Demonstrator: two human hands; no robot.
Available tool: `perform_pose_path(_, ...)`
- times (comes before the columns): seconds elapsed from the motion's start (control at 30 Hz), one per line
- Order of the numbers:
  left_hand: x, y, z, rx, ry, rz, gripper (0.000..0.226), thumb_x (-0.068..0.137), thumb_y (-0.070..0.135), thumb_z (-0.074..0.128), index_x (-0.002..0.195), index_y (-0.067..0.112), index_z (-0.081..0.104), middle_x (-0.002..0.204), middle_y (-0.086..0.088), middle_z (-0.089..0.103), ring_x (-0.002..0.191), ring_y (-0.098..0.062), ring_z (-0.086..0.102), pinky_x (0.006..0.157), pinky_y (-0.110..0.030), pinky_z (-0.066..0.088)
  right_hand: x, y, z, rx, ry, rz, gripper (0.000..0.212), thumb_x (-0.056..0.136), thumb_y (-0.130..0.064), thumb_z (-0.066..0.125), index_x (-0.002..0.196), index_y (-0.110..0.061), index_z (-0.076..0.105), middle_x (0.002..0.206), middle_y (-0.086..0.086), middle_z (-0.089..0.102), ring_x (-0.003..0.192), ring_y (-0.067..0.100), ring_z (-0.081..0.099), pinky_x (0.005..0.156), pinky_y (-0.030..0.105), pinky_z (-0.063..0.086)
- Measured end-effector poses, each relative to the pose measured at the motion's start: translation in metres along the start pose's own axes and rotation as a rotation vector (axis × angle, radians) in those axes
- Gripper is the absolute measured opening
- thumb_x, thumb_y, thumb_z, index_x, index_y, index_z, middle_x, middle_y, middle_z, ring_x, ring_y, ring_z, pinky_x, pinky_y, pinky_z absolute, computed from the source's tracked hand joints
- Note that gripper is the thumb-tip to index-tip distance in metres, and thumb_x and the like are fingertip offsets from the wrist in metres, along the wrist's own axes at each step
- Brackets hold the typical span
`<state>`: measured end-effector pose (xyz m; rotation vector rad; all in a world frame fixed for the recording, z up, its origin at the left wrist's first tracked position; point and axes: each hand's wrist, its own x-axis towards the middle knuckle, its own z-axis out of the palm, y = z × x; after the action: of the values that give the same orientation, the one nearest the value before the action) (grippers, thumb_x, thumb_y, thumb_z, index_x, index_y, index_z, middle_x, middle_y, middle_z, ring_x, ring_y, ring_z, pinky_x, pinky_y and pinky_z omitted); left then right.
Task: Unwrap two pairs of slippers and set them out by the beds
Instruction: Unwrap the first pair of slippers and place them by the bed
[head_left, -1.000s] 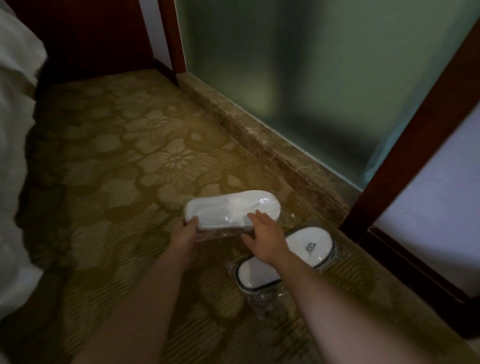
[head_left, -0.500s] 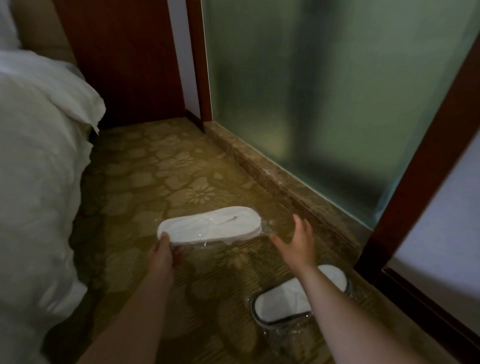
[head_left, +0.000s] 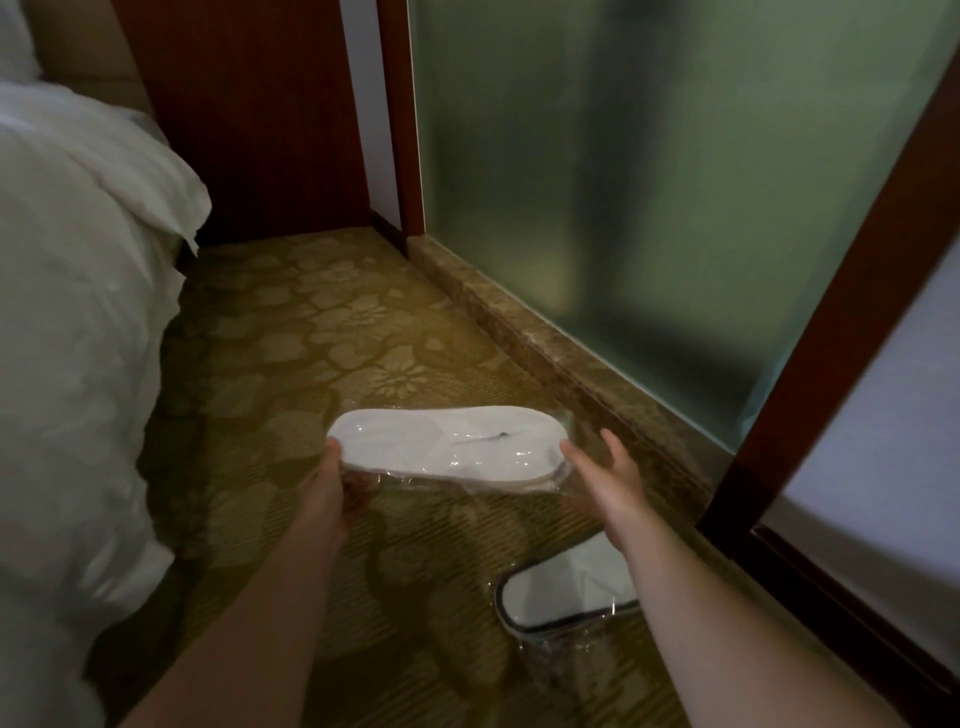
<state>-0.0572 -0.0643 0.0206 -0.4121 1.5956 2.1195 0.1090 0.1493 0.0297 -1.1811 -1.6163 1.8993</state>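
lifting the wrapped slippers off the carpet, the left hand pinches one end while the right hand, having let go, comes back spread wide to start the unwrapping.

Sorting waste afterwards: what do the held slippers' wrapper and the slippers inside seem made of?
The wrapper looks like thin clear plastic film: glossy glints, creases, see-through. The slippers look like white matte fabric, possibly nonwoven or terry; the dim view leaves that open.

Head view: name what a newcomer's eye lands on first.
A wrapped pair of white slippers held in mid-frame above the patterned carpet, the left hand gripping one end and the right hand open at the other. A second wrapped pair lies lower right; a white bed fills the left.
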Motion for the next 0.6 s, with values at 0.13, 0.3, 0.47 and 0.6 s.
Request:
perform_pose_path(0.13,0.002,-0.002,0.001,0.027,-0.021,-0.039,0.051,0.094,0.037,0.049,0.136,0.008,0.044,0.128,-0.015,0.056,0.115,-0.028,0.055,0.090,-0.039,0.051,0.005,0.008,-0.009,-0.110,-0.105,0.025,0.070,0.081,-0.025,0.071,0.143,-0.025,0.039,0.143,0.011,0.047,0.117,0.031,0.057,0.090,0.041,0.053)
perform_pose_path(0.3,0.001,-0.006,0.004,-0.005,-0.099,-0.057,0.055,0.095,0.038,0.046,0.143,0.013,0.036,0.140,-0.017,0.049,0.128,-0.032,0.048,0.106,-0.042,0.040,0.011,0.015,-0.012,-0.121,-0.056,0.002,0.048,0.082,-0.013,0.068,0.129,-0.015,0.057,0.127,0.012,0.060,0.112,0.029,0.060,0.102,0.046,0.047)
perform_pose_path(0.47,0.003,-0.010,0.009,-0.057,-0.098,-0.088,0.058,0.094,0.045,0.044,0.143,0.014,0.038,0.141,-0.019,0.050,0.125,-0.030,0.053,0.093,-0.036,0.044,0.018,0.015,-0.005,-0.114,0.054,-0.101,0.028,0.087,-0.009,0.063,0.115,-0.006,0.066,0.112,0.014,0.069,0.099,0.025,0.064,0.097,0.041,0.051)
perform_pose_path(0.6,-0.004,-0.014,0.020,-0.224,-0.151,-0.026,0.065,0.093,0.057,0.035,0.147,0.019,0.031,0.146,-0.021,0.042,0.129,-0.033,0.049,0.097,-0.040,0.042,0.014,0.013,0.000,-0.168,0.034,-0.207,0.024,0.089,-0.009,0.060,0.112,-0.006,0.067,0.094,0.003,0.066,0.092,0.019,0.061,0.080,0.025,0.050)
